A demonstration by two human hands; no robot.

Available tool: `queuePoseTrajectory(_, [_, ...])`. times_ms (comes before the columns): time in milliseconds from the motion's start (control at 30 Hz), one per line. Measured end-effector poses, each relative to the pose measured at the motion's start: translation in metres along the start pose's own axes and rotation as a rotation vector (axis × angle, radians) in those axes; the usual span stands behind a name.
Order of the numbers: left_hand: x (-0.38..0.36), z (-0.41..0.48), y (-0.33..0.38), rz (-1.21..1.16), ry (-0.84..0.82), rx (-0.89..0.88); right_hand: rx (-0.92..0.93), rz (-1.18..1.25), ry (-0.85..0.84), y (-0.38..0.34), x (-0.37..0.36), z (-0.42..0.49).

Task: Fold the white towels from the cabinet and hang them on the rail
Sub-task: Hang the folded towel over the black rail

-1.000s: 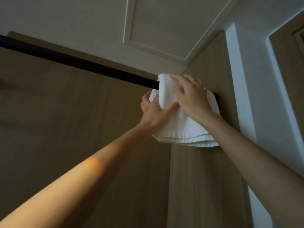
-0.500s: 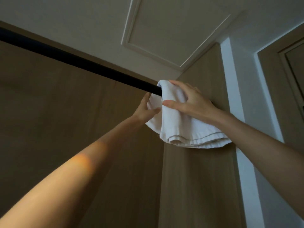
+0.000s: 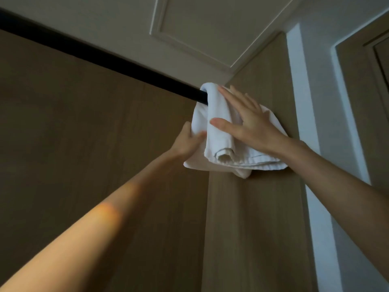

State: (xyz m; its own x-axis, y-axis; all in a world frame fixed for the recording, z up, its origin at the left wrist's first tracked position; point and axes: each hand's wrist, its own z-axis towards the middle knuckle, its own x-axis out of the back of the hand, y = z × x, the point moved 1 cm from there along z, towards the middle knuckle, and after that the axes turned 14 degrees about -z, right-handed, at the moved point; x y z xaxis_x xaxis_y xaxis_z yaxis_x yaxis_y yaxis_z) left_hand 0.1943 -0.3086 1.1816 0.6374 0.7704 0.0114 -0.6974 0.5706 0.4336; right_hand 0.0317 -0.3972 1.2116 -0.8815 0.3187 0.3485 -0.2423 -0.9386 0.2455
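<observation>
The right hand (image 3: 250,121) has opened up since half a second ago. Back then it was bent over the top of the white towel (image 3: 219,144), and now it lies flat on the front of it. Its grip is spread wide, with straight fingers pressing on the cloth and the thumb pointing out to the left. The left hand (image 3: 186,142) has slid down a little and now holds the left side of the towel. Its grip pinches the cloth, with the thumb on the front and the fingers tucked behind, where they cannot be seen. The towel hangs over the far right end of the black rail (image 3: 105,57), right next to the wooden side wall (image 3: 252,228). It is folded, but the lower part is bunched up, with a small roll of cloth near the bottom and one corner hanging lower than the rest. The towel and the right hand hide the place where the rail meets the side wall. Behind the rail is a brown wooden back wall (image 3: 84,144). Above is the white ceiling (image 3: 210,28) with a raised frame on it. To the right of the side wall stands a white strip of wall (image 3: 305,123), and past it a brown door (image 3: 374,102).
</observation>
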Motion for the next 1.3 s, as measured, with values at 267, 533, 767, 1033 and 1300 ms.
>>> queuePoseTrajectory(267, [-0.009,-0.035,-0.013,-0.197,-0.049,0.046,0.052,-0.166,-0.214,-0.008,0.013,-0.026])
queuePoseTrajectory(533, [-0.011,-0.04,-0.008,-0.236,-0.056,0.198,0.141,-0.306,-0.135,0.012,0.012,-0.046])
queuePoseTrajectory(767, [-0.017,-0.039,-0.008,-0.251,0.035,0.242,0.035,-0.058,0.107,0.007,-0.002,-0.067])
queuePoseTrajectory(1033, [-0.009,-0.044,-0.005,-0.015,0.232,0.112,-0.096,0.137,0.168,0.027,0.033,-0.067])
queuePoseTrajectory(1300, [-0.047,-0.055,0.037,0.316,0.205,0.258,-0.078,0.069,0.201,0.028,0.055,-0.064])
